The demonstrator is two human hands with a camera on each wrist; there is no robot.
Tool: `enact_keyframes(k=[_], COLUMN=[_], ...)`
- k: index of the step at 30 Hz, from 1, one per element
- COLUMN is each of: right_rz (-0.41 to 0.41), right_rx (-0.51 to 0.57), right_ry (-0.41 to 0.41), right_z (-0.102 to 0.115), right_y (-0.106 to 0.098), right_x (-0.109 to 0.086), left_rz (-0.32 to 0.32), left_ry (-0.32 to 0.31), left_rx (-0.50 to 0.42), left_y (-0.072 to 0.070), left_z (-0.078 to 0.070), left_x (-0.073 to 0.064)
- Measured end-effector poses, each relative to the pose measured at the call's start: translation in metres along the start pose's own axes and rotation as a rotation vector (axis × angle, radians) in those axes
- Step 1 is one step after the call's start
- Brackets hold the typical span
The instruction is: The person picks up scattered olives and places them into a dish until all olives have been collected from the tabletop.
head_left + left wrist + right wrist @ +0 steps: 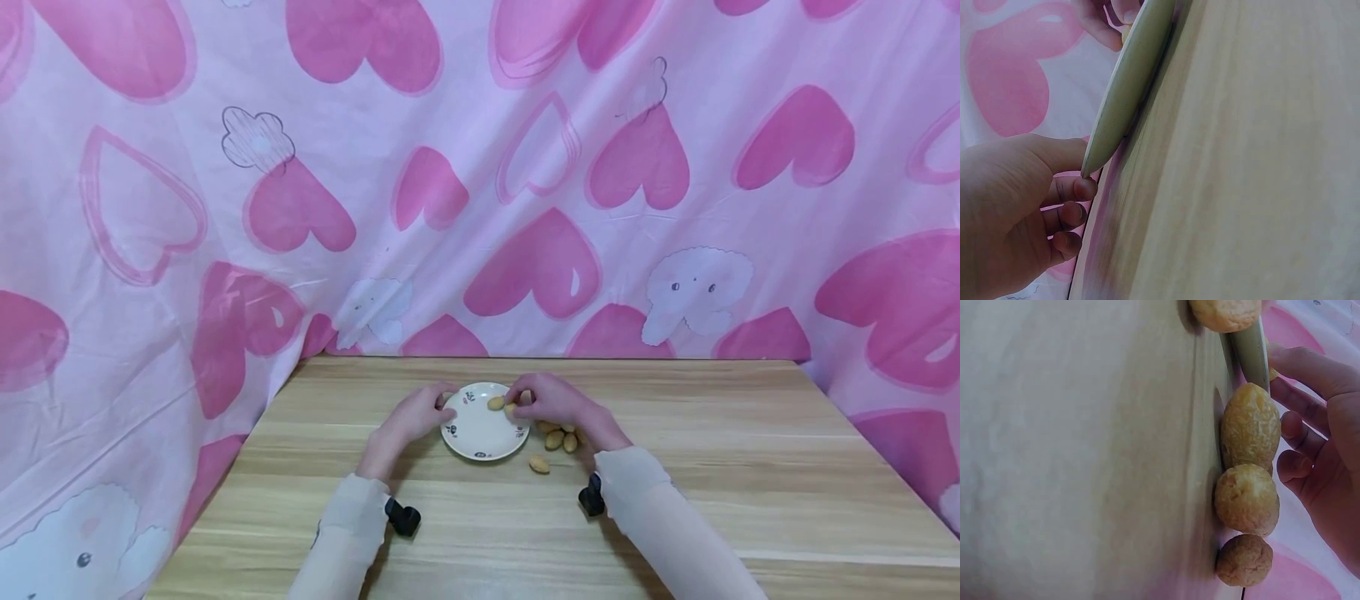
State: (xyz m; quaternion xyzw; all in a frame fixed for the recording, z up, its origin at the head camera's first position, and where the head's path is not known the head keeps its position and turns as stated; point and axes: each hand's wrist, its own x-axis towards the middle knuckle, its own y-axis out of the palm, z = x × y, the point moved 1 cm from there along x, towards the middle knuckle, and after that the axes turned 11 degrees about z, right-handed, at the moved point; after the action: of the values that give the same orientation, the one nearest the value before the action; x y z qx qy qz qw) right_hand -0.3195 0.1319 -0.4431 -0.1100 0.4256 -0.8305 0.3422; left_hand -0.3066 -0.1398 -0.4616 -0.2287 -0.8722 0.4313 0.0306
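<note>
A: ok, what's the sketchiest bit here?

B: The potato-like lump [511,410] at the right hand's fingertips. It's at the right side of the small patterned plate [483,432], and the right hand [553,401] has it in a narrow pinch, mostly hidden by the fingers. Small and roundish, so if the pinch is off-centre I reckon it could pop out and roll.

A: anything for it to hit?

B: yep, a second lump [496,403] lies on the plate just beside it. Knock that and it might roll too, since the plate looks shallow.

A: left hand ok?

B: The left hand [415,418] grips the plate's left rim between thumb and finger, no real gap. Lift or press there and I'd expect a tip, with lumps sliding.

A: and the loose pile [554,439]?

B: Right of the plate, by the right wrist, so a dragging wrist could scatter it. One stray lump [539,464] sits apart. The wood-grain tabletop [465,533] looks smooth, so probably not much stops a roller.
</note>
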Motion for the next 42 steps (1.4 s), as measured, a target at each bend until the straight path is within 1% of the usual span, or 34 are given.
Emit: enact_keyframes(k=[6,10,15,22,24,30,37,42], right_rz=[-0.002,-0.006,-0.022,-0.046,-0.047,-0.053,-0.060,-0.069], right_rx=[-0.024,-0.037,-0.043,-0.014,-0.015,-0.031,-0.023,-0.012], right_ry=[-0.001,-0.012,-0.042,0.002,-0.003,-0.040,-0.024,-0.042], right_z=[-0.002,-0.001,-0.001,-0.008,-0.010,-0.013,-0.020,-0.024], right_y=[0.002,0.001,-0.003,-0.007,-0.008,-0.012,-0.013,-0.012], right_x=[0.001,-0.002,-0.010,-0.026,-0.030,-0.038,-0.045,-0.051], left_rz=[0.005,0.006,0.012,0.017,0.016,0.016,0.018,0.016], left_ry=[0.004,0.008,0.004,0.007,0.010,0.011,0.001,0.000], left_rx=[-0.012,-0.008,-0.008,-0.009,-0.009,-0.007,-0.011,-0.005], left_y=[-0.001,-0.001,-0.001,-0.001,-0.001,-0.001,-0.001,-0.001], left_z=[-0.001,0.000,0.000,0.000,0.000,0.001,0.001,0.001], left_x=[-0.001,0.000,0.000,0.000,0.000,0.000,0.000,0.000])
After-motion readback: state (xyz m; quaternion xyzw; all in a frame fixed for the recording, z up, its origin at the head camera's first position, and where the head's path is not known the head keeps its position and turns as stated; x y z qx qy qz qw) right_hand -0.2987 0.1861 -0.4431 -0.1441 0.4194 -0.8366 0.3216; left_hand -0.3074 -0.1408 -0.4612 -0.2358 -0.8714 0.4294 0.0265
